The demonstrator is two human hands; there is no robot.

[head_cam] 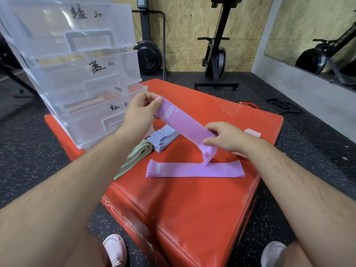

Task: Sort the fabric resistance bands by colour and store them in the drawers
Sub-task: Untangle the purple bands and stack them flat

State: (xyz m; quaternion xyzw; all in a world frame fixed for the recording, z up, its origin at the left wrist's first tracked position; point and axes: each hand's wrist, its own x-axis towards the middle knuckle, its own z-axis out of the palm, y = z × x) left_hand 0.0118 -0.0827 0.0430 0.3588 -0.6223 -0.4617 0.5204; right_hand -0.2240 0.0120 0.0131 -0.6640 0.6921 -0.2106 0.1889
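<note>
Purple band point(185, 123), flat woven fabric loop, held in the air over the red padded box point(183, 209) and slanting down from upper left to lower right. It has a small white label patch near its upper end, and its lower end is bunched and droops. Left hand point(141, 114) has thumb and fingers clamped together on the upper end. Right hand point(228, 138) pinches the lower end between thumb and curled fingers. The drooping tip reaches a second purple band point(192, 170), which lies flat and lengthwise on the box top, with a white patch at its left end and pale "10" print toward the right. Left of that is a stack of pale blue-grey bands point(163, 136), folded and fanned, and just beside it a pile of pale green bands point(135, 156) running toward the box edge. A pink band point(252, 132) shows beyond the right hand, partly hidden. A clear plastic drawer unit point(57, 78) stands on the far left corner of the box, with three drawers, each with a moulded handle and a handwritten black mark. Top drawer point(48, 31) and middle drawer point(77, 78): no contents made out through the frosted plastic. Bottom drawer point(90, 120): flat reddish shapes show through, but cannot tell whether they are bands.
</note>
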